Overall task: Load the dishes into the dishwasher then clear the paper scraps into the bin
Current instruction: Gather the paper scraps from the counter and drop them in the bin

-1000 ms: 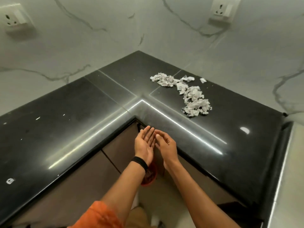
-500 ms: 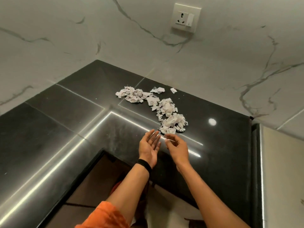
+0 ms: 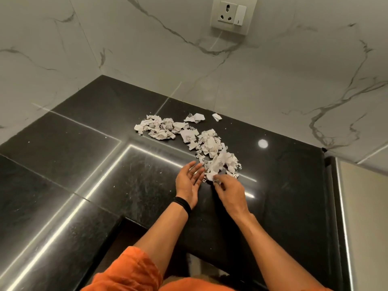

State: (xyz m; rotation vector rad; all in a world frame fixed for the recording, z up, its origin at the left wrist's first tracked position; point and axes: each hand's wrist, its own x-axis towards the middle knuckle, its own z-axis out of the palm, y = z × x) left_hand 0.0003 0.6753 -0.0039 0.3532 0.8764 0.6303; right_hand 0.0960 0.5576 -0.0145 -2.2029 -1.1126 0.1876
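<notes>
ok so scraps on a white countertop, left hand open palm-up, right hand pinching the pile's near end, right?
No: the head view shows the countertop is black, not white. The rest holds: paper scraps lie on it, left hand open palm-up, right hand pinching the pile's near end.

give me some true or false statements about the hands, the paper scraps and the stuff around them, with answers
1. The paper scraps lie on the black counter. True.
2. The left hand grips a plate. False: it is open, palm up, and holds nothing.
3. The right hand is at the near end of the scraps, with its fingers curled on them. True.
4. A plug sits in the wall socket. False: nothing is plugged in.
5. The black band is on the right wrist. False: it is on the left wrist.
</notes>
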